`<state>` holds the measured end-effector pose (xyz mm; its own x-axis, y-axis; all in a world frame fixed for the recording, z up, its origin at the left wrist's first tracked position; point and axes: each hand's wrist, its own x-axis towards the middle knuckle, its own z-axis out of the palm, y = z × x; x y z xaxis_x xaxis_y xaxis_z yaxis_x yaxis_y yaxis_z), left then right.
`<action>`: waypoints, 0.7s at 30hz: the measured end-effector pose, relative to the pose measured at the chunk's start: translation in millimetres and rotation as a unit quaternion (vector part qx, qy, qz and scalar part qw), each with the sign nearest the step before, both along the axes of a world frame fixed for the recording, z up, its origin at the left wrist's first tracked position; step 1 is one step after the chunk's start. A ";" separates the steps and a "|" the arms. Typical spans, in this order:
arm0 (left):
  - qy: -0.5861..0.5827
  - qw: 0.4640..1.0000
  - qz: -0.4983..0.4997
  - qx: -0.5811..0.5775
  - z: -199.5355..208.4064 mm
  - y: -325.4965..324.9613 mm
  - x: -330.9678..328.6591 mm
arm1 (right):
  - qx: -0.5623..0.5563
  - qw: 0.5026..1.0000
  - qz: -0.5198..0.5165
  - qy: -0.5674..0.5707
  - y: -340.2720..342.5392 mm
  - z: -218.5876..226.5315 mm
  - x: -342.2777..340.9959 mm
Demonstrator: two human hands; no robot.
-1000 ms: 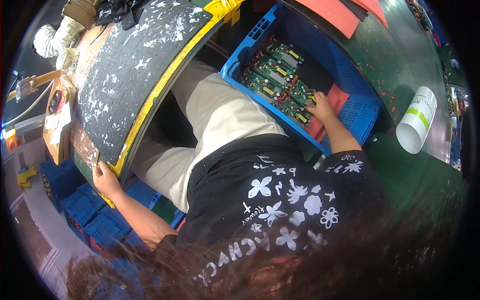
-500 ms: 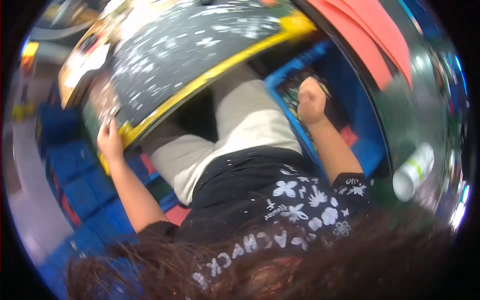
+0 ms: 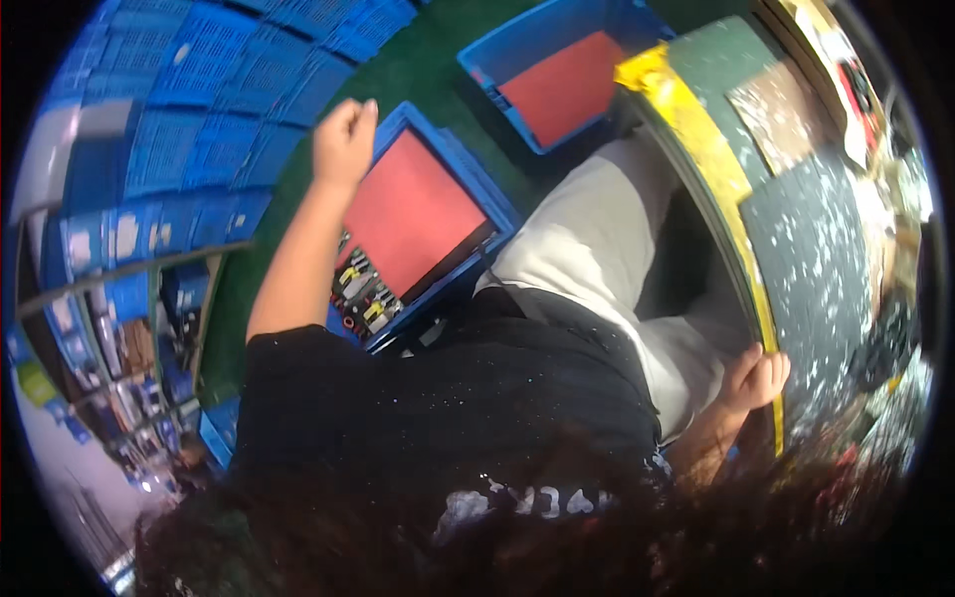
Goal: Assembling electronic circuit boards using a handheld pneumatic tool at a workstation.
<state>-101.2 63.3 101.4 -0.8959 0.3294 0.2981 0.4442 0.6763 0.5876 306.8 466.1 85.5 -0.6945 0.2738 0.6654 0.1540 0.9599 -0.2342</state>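
My left hand (image 3: 345,139) is a closed fist at the far corner of a blue crate (image 3: 497,214) on the green floor; nothing shows in the fist. A red sheet (image 3: 413,214) covers most of that crate. Green circuit boards (image 3: 363,294) show at its near end. My right hand (image 3: 756,383) grips the yellow-taped edge (image 3: 716,179) of a dark, paint-speckled table (image 3: 806,229) on my right. My legs in light trousers reach under that table.
A second blue crate (image 3: 487,75) holding a red sheet stands farther off on the floor. Stacks of blue crates (image 3: 199,119) fill the left side. Clutter lies along the table's far right side. Hair hangs across the bottom of the view.
The view has swung sharply: the table now lies on the right and the crate on the left. A red sheet now covers most of the boards, and the fist sits at the crate's corner.
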 end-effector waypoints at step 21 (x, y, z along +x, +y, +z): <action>-0.281 0.785 0.303 -0.462 -154.4 -230.4 75.2 | -0.026 0.998 -0.033 -0.042 8.0 -14.5 1.7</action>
